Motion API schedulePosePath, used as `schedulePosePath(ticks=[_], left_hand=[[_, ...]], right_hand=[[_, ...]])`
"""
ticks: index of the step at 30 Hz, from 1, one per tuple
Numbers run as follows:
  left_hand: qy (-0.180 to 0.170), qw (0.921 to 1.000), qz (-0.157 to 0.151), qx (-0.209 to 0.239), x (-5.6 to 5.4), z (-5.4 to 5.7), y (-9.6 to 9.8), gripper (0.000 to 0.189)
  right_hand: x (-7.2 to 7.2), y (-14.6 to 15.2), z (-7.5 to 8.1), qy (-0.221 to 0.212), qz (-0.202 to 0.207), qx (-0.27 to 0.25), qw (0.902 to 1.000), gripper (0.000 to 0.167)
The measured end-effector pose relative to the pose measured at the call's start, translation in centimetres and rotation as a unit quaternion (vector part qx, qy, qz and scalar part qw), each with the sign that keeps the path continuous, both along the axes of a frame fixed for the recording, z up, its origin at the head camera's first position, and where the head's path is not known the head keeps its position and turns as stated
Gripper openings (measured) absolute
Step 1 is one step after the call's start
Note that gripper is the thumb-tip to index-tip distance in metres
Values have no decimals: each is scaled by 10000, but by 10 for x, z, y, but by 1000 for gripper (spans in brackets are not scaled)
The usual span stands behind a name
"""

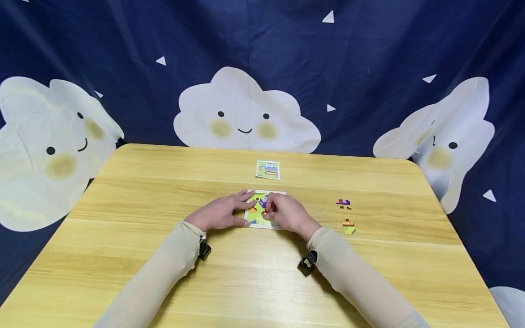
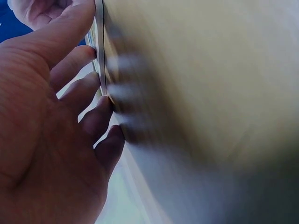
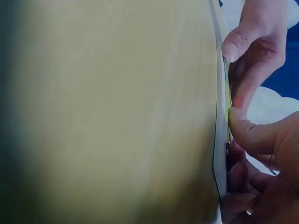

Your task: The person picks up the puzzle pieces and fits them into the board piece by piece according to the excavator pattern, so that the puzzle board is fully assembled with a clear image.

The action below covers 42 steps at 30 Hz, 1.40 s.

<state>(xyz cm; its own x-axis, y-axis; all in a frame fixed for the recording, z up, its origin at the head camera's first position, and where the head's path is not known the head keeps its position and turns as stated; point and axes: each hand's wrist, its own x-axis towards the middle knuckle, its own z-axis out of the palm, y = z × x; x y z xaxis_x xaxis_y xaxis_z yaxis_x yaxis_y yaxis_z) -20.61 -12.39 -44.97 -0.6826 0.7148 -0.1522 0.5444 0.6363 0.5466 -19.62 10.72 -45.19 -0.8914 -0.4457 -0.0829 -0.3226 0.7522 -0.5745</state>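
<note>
A thin white-bordered jigsaw board (image 1: pixel 266 227) with a bright green and yellow picture lies flat on the table. My left hand (image 1: pixel 221 211) rests at its left side, fingers extended over the upper left corner and thumb at the lower left. In the left wrist view, the fingers (image 2: pixel 86 88) line up along the board's edge. Over the right half, my right hand (image 1: pixel 290 214) has its thumb and bent fingers together on a small puzzle piece (image 1: pixel 265 214), mostly hidden by the fingertips. The right wrist view shows that thumb (image 3: pixel 252 133) low against the board's surface.
Two loose puzzle pieces lie to the right: a purple and red one (image 1: pixel 343 204) and, nearer, an orange and green one (image 1: pixel 349 227). Behind the board is a small picture card (image 1: pixel 268 170) of a digger. A dark blue cloth (image 1: pixel 352 82) with clouds hangs behind the wooden table (image 1: pixel 164 182).
</note>
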Motion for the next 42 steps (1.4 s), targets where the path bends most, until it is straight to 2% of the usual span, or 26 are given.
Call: schedulePosePath(ticks=[7, 13, 16, 17, 20, 23, 27, 30, 33, 38, 42], left_hand=[[-17, 10000, 11, 9, 1, 0, 1, 66], [41, 10000, -34, 70, 2, -1, 0, 65], [32, 10000, -19, 31, 2, -1, 0, 65], [26, 10000, -20, 21, 2, -1, 0, 66], [33, 10000, -5, -40, 3, -1, 0, 66], [94, 9999, -19, -32, 3, -1, 0, 66], [152, 9999, -47, 8, 3, -1, 0, 66], [127, 9999, -16, -14, 3, 0, 0, 66], [128, 9999, 2, -26, 3, 2, 0, 66], [114, 9999, -16, -12, 2, 3, 1, 66], [121, 9999, -22, -9, 3, 2, 0, 66]], right_hand=[[-1, 1, -1, -111, 88, 9, 9999, 19], [1, 13, 5, -237, 632, -312, 9972, 9], [7, 22, 8, 28, 899, -405, 9951, 1], [9, 25, 9, 206, 1022, -346, 9940, 5], [17, 31, 10, 875, 1497, 2, 9848, 17], [22, 35, 11, 1446, 1981, 478, 9683, 28], [24, 36, 11, 1847, 2302, 1034, 9498, 33], [23, 35, 12, 1969, 2458, 1217, 9413, 33], [19, 34, 14, 1891, 2488, 1158, 9428, 30], [14, 34, 17, 1457, 2370, 998, 9553, 24], [14, 35, 16, 1414, 2415, 1045, 9544, 26]])
